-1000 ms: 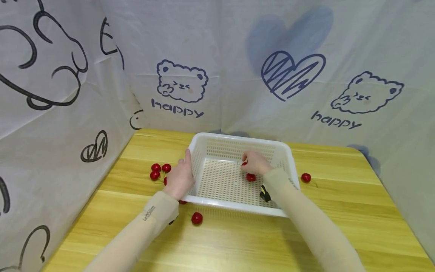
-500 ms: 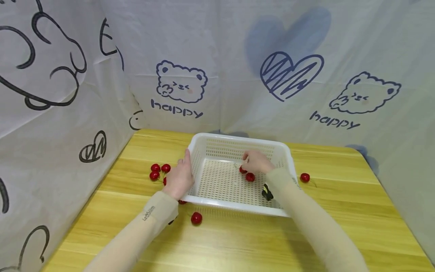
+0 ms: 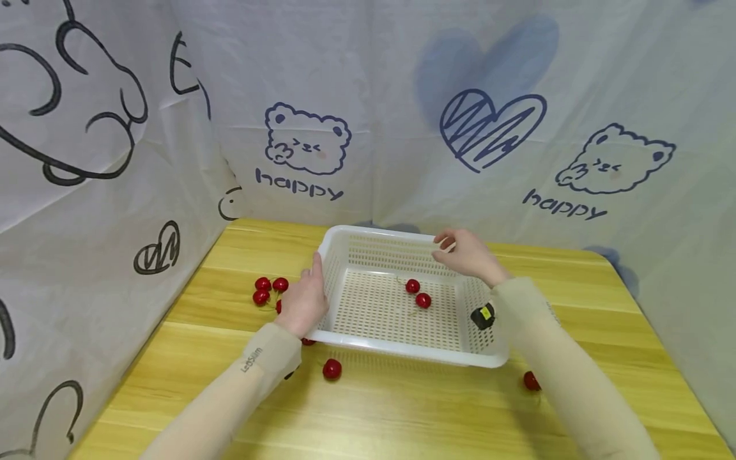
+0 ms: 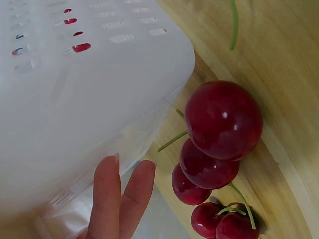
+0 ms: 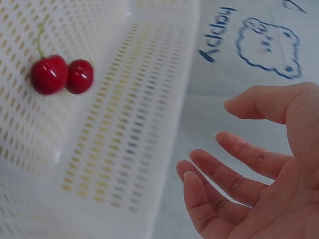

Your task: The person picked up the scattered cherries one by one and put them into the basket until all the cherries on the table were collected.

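The head view is taken from above the near side of the table [image 3: 402, 409], facing forward and down; widest of the three, it covers the basket [image 3: 402, 348], left hand [image 3: 305, 300], right hand [image 3: 468, 254] and cloth wall [image 3: 391, 96]. The left wrist view, at close range, faces the basket's outer wall and loose cherries [image 4: 224, 119], partly shared with the head view. The right wrist view, also close, sits sideways relative to the head view, looking into the basket; both show the two inner cherries [image 5: 48, 74].
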A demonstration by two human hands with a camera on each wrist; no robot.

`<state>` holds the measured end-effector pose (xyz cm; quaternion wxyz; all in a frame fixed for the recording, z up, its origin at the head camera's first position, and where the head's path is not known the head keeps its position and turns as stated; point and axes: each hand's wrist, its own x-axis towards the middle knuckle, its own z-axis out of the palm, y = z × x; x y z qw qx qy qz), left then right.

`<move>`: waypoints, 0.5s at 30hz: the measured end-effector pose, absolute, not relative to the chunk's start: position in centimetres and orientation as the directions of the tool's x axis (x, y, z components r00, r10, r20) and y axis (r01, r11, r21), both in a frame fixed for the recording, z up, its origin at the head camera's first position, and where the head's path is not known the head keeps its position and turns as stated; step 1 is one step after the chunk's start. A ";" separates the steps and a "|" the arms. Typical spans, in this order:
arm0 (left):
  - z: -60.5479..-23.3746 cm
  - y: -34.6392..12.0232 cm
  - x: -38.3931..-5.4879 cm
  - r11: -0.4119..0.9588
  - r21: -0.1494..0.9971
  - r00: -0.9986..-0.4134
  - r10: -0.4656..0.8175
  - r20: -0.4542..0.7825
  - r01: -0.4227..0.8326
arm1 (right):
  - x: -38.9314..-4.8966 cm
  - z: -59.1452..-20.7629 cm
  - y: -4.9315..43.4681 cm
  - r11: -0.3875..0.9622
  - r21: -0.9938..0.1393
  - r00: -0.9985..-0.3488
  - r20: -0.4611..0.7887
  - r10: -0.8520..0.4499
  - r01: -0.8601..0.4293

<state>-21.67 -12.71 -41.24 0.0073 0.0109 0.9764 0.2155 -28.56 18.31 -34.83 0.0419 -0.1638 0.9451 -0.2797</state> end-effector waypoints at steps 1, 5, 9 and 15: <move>-41.2 -12.7 -21.7 0.907 0.421 -1.000 0.024 -0.012 0.017 | -28.4 -34.6 18.7 0.777 -0.559 -0.943 0.027 -0.331 -0.289; -41.2 -12.7 -21.7 0.906 0.422 -1.000 0.018 -0.022 0.007 | -27.7 -33.7 20.5 0.754 -0.591 -0.949 0.063 -0.310 -0.286; -41.1 -12.8 -21.7 0.909 0.417 -1.000 0.020 -0.017 0.011 | -26.7 -33.4 22.3 0.771 -0.585 -0.961 0.060 -0.269 -0.252; -41.1 -12.8 -21.6 0.909 0.417 -1.000 0.024 -0.013 0.017 | -25.1 -34.3 25.1 0.777 -0.587 -0.971 0.069 -0.230 -0.226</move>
